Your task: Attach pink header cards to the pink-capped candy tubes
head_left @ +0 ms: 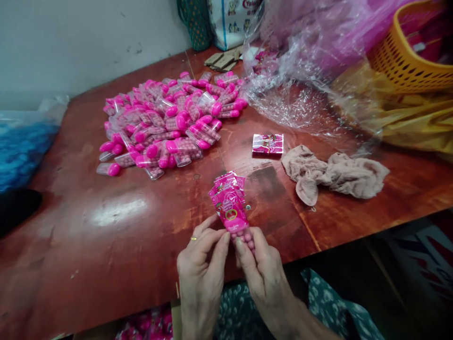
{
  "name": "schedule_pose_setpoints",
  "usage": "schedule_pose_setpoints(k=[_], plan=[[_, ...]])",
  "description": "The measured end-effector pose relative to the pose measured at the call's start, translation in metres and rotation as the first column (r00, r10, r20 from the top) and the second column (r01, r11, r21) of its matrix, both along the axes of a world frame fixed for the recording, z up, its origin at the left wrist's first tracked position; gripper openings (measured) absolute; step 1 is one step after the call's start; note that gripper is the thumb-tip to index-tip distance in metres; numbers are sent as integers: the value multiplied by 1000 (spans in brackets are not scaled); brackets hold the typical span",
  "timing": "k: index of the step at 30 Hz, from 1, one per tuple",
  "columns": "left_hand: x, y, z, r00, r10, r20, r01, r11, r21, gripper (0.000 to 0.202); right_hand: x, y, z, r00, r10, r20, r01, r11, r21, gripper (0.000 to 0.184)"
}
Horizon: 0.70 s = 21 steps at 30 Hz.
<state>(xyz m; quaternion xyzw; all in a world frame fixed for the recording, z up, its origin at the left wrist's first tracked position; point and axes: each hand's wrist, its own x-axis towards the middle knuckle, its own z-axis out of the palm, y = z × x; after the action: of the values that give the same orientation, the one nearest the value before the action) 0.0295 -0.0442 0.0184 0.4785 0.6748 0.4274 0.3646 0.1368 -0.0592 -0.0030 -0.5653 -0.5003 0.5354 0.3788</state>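
Note:
In front of me, near the table's front edge, both hands meet at a clear tube of pink candy balls [247,240]. My right hand [264,269] pinches the tube's near end between thumb and fingers. A pink printed sleeve [231,210] covers its far part; whether the tube sits fully inside it I cannot tell. My left hand [203,259], with a ring on one finger, pinches the sleeve's near left edge. More pink sleeves [239,183] fan out behind the first one. A stack of pink wrappers [268,144] lies beyond on the table.
A heap of clear candy tubes with pink caps [170,118] covers the table's back middle. To the right lie a crumpled beige cloth [339,174], clear plastic film [293,104] and a yellow basket [406,56]. A bag of blue items [24,151] is at left.

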Motion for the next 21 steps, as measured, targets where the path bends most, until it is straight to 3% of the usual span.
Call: schedule_pose_setpoints(k=[3, 5, 10, 12, 16, 21], plan=[[2, 1, 0, 993, 68, 98, -63, 996, -56, 8, -1, -1, -1, 1000, 4, 17, -4, 1000, 9, 14], [3, 1, 0, 960, 123, 253, -88, 985, -145, 8, -2, -2, -1, 999, 18, 34, -18, 1000, 17, 14], [9, 4, -1, 726, 210, 655, -5, 954, -299, 17, -5, -5, 4, 998, 28, 63, -34, 995, 97, 13], [13, 4, -1, 670, 202, 714, 39, 951, -306, 17, -3, -7, 7, 997, 16, 69, -24, 993, 112, 12], [21, 1, 3, 633, 187, 751, 105, 941, -322, 21, 2, -8, 13, 999, 40, 28, -41, 997, 62, 13], [21, -1, -2, 583, 222, 781, 66, 946, -318, 20, 10, 2, 16, 994, 112, 0, -112, 991, 77, 33]])
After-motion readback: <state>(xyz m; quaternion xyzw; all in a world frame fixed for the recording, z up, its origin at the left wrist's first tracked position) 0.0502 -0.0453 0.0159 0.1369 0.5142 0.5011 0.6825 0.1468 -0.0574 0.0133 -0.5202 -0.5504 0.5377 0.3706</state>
